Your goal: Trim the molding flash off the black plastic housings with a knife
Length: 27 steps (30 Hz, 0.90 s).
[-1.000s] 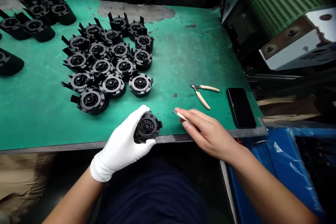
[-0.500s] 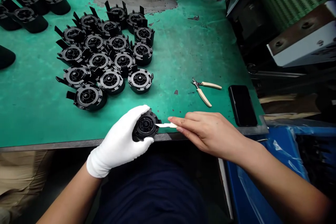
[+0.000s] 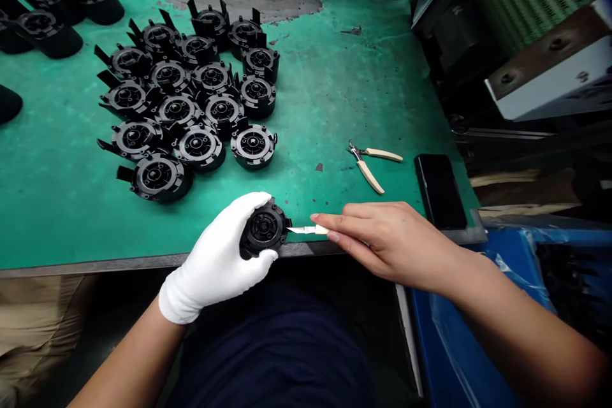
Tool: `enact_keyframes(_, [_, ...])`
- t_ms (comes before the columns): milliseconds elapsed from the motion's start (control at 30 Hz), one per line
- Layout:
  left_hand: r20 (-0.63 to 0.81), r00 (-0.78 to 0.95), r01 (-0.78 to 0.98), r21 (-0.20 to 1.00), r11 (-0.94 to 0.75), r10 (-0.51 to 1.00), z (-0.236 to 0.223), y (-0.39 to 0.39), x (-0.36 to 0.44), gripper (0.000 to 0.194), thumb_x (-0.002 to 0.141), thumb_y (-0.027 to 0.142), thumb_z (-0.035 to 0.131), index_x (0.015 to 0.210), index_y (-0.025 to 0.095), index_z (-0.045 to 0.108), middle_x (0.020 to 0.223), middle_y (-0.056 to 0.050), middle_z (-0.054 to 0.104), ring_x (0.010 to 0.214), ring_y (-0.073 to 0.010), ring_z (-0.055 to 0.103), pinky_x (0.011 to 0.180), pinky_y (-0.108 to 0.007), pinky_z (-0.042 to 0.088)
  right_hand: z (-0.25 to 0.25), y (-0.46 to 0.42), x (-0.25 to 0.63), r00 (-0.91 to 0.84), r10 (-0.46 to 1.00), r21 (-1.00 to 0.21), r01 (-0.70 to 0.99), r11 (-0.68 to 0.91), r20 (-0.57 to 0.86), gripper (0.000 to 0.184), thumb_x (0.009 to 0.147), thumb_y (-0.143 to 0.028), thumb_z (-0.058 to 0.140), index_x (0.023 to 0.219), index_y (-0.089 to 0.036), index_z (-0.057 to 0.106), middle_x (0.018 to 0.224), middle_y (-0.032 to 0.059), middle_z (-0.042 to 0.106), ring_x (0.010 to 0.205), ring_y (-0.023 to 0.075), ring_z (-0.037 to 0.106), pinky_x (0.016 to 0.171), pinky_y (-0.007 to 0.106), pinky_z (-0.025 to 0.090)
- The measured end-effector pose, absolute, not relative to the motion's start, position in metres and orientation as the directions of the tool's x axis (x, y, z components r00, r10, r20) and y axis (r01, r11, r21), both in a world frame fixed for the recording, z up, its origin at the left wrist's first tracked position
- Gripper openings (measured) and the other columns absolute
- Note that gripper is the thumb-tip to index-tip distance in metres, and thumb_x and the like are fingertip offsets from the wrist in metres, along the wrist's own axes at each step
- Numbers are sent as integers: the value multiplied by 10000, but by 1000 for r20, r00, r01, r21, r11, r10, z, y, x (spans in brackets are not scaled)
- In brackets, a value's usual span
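Observation:
Near the table's front edge, my left hand (image 3: 220,255), in a white glove, grips a round black plastic part (image 3: 264,227) from its left side. Concentric rings and small holes mark the face turned up towards me. My bare right hand (image 3: 377,236) pinches a craft knife (image 3: 308,229) by its pale handle. The thin blade points left, its tip at the right rim of the part; whether it touches, I cannot tell. Beyond my hands, several similar black parts (image 3: 198,143) stand grouped on the green table.
Pale-handled side cutters (image 3: 368,166) and a black phone (image 3: 440,191) lie to the right on the green tabletop (image 3: 315,95). More black parts (image 3: 45,25) stand at the far left. A blue bin (image 3: 507,274) lined with clear plastic sits at the lower right.
My right hand has drawn the knife slightly right, so its tip has moved from over the part's face to its right rim. The left hand keeps its hold.

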State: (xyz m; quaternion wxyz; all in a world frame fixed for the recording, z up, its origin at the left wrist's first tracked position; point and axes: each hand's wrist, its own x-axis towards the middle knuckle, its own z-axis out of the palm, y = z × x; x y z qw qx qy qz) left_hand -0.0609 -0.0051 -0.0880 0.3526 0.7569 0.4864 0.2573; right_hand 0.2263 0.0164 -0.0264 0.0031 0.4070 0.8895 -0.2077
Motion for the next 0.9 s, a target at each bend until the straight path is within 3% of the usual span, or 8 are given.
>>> enact_keyframes(200, [58, 406, 543, 788, -291, 912, -87, -7, -60, 713, 804, 226, 707, 1463, 224, 437, 1492, -86, 515, 1408, -255, 490, 1234, -421, 403, -32, 24, 225, -616, 776, -163, 786, 596, -133, 371, 1076, -423, 432, 1364, -353, 656, 800, 5, 694, 702, 161, 659, 566, 301, 317])
enact_keyframes(333, [40, 431, 559, 772, -302, 901, -86, -4, -67, 775, 817, 238, 706, 1525, 226, 391, 1573, -80, 456, 1463, -272, 441, 1264, -440, 368, -41, 36, 238, -429, 903, 54, 902, 429, -16, 382, 1064, -430, 446, 1323, -303, 696, 995, 44, 776, 826, 233, 727, 547, 314, 363])
enact_keyframes(467, [69, 421, 560, 764, -320, 904, -81, 1, -85, 616, 932, 230, 612, 1524, 286, 451, 1566, -5, 494, 1452, -230, 473, 1280, -407, 349, -48, 38, 249, -447, 894, -162, 883, 441, -3, 365, 1074, -404, 451, 1332, -278, 676, 1181, 29, 768, 1014, 235, 734, 785, 329, 539])
enact_keyframes(567, [219, 95, 550, 802, -234, 971, -81, -2, -95, 415, 1010, 274, 542, 1424, 297, 565, 1444, -9, 611, 1353, -219, 577, 1238, -423, 417, -50, 34, 246, -518, 855, -292, 821, 491, -20, 353, 1080, -369, 449, 1346, -257, 652, 1202, 39, 759, 1019, 216, 734, 859, 326, 556])
enact_keyframes(633, [224, -11, 454, 870, -195, 975, -83, -9, -98, 507, 1007, 416, 571, 1488, 282, 485, 1491, -57, 564, 1373, -256, 559, 1215, -463, 444, -50, 30, 238, -564, 826, -335, 783, 525, -25, 343, 1084, -341, 441, 1338, -241, 648, 1168, 50, 762, 989, 205, 734, 836, 313, 556])
enact_keyframes(700, [172, 71, 423, 887, -186, 983, -86, -17, -97, 826, 897, 571, 689, 1579, 271, 332, 1603, -108, 424, 1452, -318, 466, 1230, -509, 412, -48, 25, 226, -605, 796, -367, 745, 557, -20, 333, 1086, -321, 438, 1316, -218, 655, 1109, 61, 762, 951, 194, 726, 810, 301, 546])
enact_keyframes(767, [115, 178, 512, 837, -191, 977, -89, -23, -96, 1063, 775, 584, 813, 1613, 276, 236, 1659, -128, 318, 1498, -355, 390, 1255, -536, 358, -45, 19, 210, -657, 753, -390, 701, 597, -28, 333, 1087, -311, 437, 1318, -205, 653, 1053, 68, 751, 921, 188, 706, 790, 295, 528])
enact_keyframes(900, [98, 199, 645, 735, -206, 975, -92, -27, -92, 949, 828, 387, 807, 1595, 291, 256, 1612, -106, 395, 1475, -311, 429, 1259, -519, 351, -39, 7, 182, -733, 678, -378, 642, 667, -47, 361, 1093, -311, 430, 1384, -207, 616, 953, 61, 722, 836, 175, 648, 703, 292, 465])
